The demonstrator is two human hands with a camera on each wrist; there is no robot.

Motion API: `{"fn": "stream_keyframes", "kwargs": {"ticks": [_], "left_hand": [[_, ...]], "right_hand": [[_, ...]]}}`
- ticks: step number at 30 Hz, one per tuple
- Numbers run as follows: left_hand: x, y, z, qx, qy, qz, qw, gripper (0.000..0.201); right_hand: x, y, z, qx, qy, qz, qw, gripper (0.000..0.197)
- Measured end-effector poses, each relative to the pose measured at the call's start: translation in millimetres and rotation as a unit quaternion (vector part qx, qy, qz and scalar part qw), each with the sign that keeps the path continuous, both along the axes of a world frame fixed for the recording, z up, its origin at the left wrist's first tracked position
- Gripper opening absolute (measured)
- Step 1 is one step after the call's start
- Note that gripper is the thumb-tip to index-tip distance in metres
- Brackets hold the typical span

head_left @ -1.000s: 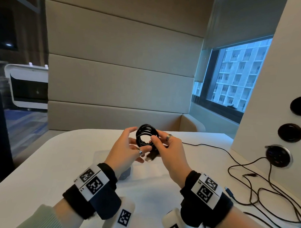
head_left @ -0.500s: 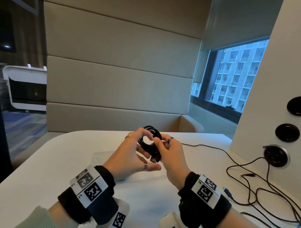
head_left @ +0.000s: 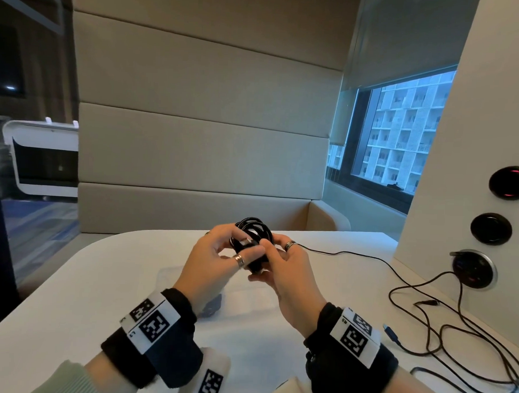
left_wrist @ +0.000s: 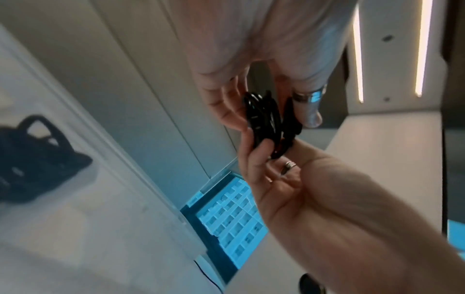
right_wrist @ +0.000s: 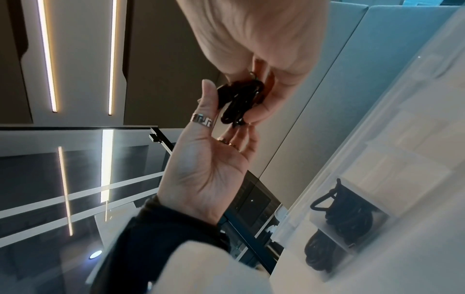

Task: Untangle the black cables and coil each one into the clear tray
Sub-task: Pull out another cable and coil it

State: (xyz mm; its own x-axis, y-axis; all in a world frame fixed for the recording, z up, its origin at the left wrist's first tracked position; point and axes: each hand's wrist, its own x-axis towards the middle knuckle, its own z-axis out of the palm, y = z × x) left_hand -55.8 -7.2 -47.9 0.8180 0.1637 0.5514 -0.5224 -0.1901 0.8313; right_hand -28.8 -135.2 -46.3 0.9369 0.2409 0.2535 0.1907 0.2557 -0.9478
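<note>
A coiled black cable [head_left: 254,229] is held above the table between both hands. My left hand [head_left: 244,245] pinches its near side with thumb and fingers; in the left wrist view the coil [left_wrist: 264,123] shows edge-on. My right hand [head_left: 268,255] grips the coil's lower part, and its plug end is hidden behind the fingers. The right wrist view shows the bundle [right_wrist: 239,101] squeezed between both hands. The clear tray [head_left: 173,277] lies on the table below the hands. Another coiled black cable [right_wrist: 344,214] sits in one of its compartments.
Loose black cables [head_left: 424,316] sprawl over the right side of the white table, one ending in a blue plug [head_left: 391,333]. A thin cable [head_left: 338,253] runs toward the wall socket [head_left: 473,268]. A padded bench stands behind the table.
My left hand has gone from spread fingers beside the coil to pinching it. The coil stays between both hands, slightly turned.
</note>
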Motion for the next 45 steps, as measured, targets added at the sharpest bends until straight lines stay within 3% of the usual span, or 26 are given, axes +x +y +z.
{"fn": "stream_keyframes", "kwargs": {"ticks": [4, 8, 12, 15, 19, 22, 24, 27, 37, 41, 45], "left_hand": [[3, -2, 5, -0.119, 0.033, -0.022, 0.992, 0.009], [4, -6, 7, -0.272, 0.064, -0.065, 0.958, 0.006], [8, -11, 4, -0.3, 0.083, -0.061, 0.948, 0.012], [14, -11, 3, -0.299, 0.116, -0.051, 0.946, 0.013], [28, 5, -5, -0.207, 0.196, 0.011, 0.958, 0.028], [29, 23, -18, -0.008, 0.244, 0.058, 0.968, 0.025], [27, 31, -25, 0.136, 0.289, 0.05, 0.946, 0.025], [25, 37, -30, 0.235, 0.318, 0.038, 0.918, 0.015], [21, 42, -33, 0.251, 0.302, 0.073, 0.917, 0.014], [22, 43, -35, 0.248, 0.3, 0.091, 0.917, 0.012], [22, 46, -37, 0.284, 0.31, 0.096, 0.902, 0.038]], "right_hand": [[-3, -1, -1, 0.034, 0.004, 0.026, 0.999, 0.017], [-5, -4, 3, 0.067, -0.005, 0.055, 0.996, 0.024], [3, -6, 8, 0.05, -0.024, 0.021, 0.998, 0.024], [12, -4, 8, -0.012, -0.05, -0.012, 0.999, 0.019], [35, -2, 4, -0.122, -0.093, -0.061, 0.986, 0.02], [56, 2, -6, -0.279, -0.168, -0.101, 0.94, 0.026], [62, 8, -16, -0.376, -0.208, -0.099, 0.897, 0.029], [65, 15, -28, -0.455, -0.221, -0.066, 0.86, 0.032], [58, 25, -33, -0.53, -0.226, -0.014, 0.817, 0.034], [55, 28, -29, -0.578, -0.26, -0.009, 0.773, 0.03], [55, 34, -25, -0.628, -0.275, -0.017, 0.728, 0.025]]}}
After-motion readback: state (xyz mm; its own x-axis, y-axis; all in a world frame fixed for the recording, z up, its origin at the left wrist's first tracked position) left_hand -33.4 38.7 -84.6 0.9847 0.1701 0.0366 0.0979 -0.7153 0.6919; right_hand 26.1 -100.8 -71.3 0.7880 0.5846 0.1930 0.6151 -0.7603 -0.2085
